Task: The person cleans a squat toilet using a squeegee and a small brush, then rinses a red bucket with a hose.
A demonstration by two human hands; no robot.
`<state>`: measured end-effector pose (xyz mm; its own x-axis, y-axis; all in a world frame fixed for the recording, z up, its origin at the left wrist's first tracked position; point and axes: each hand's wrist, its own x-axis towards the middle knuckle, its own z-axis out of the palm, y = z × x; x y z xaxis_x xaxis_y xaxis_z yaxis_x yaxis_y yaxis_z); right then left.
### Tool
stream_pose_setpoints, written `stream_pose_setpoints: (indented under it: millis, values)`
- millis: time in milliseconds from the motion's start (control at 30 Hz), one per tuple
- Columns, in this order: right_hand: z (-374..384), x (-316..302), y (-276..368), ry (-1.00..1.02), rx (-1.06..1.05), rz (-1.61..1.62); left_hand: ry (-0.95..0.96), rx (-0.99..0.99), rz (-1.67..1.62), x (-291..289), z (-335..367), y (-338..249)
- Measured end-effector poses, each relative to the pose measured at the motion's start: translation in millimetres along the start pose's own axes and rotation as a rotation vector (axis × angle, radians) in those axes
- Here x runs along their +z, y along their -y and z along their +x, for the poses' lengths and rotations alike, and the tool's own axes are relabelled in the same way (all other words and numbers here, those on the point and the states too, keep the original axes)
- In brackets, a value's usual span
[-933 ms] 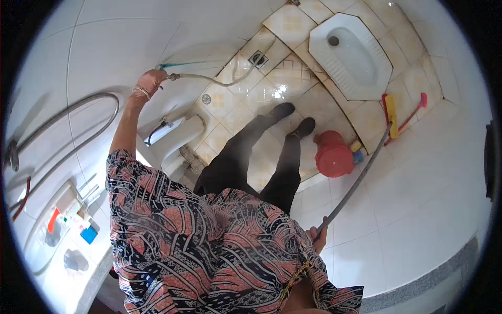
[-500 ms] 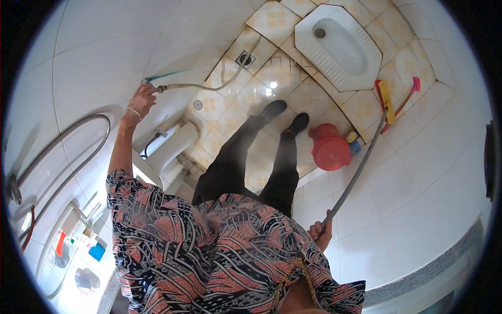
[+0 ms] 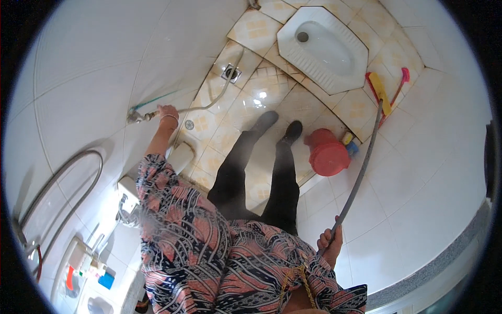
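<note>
At the left wall, my left hand (image 3: 168, 113) is closed round a pale hose (image 3: 206, 106), just beside its metal fitting. The hose joins a wall tap (image 3: 135, 116) with a thin green strip at it, and runs down to the square floor drain (image 3: 231, 73). On the right, my right hand (image 3: 331, 242) grips the long grey pole (image 3: 361, 175) of a floor brush. Its far end meets a yellow head (image 3: 376, 89) by the right wall. The fingers of my left hand are partly hidden.
A white squat toilet (image 3: 327, 47) is set in the raised tiled floor ahead. A red lidded bucket (image 3: 329, 157) stands right of my feet, and a pink brush (image 3: 405, 75) leans behind the yellow head. A shower hose (image 3: 97, 175) loops on the left wall above a shelf (image 3: 68, 261).
My left hand has moved from the tap to the hose, a little to the right and down. My right hand keeps its grip on the pole. The view has shifted slightly.
</note>
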<state>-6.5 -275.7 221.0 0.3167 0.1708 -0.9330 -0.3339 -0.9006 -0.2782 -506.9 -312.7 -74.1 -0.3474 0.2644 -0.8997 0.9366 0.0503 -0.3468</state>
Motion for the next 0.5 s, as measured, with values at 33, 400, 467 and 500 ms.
stream_pose_setpoints:
  millis: [33, 400, 467, 500]
  values:
    - [1.0, -2.9, 0.0, 0.009, -0.017, -0.020, 0.096, -0.038, -0.016, -3.3, 4.6, -10.6]
    - [13.9, 6.8, 12.3, 0.010, -0.039, -0.054, 0.146, 0.587, -1.313, -150.6, 73.5, -89.9]
    - [11.2, 5.4, 15.1, 0.066, -0.004, -0.053, 0.176, 0.666, -1.623, -191.6, 43.6, -87.8]
    - [5.3, 7.4, 18.5, 0.076, -0.030, -0.042, 0.125, 0.704, -1.716, -207.9, 32.6, -82.1]
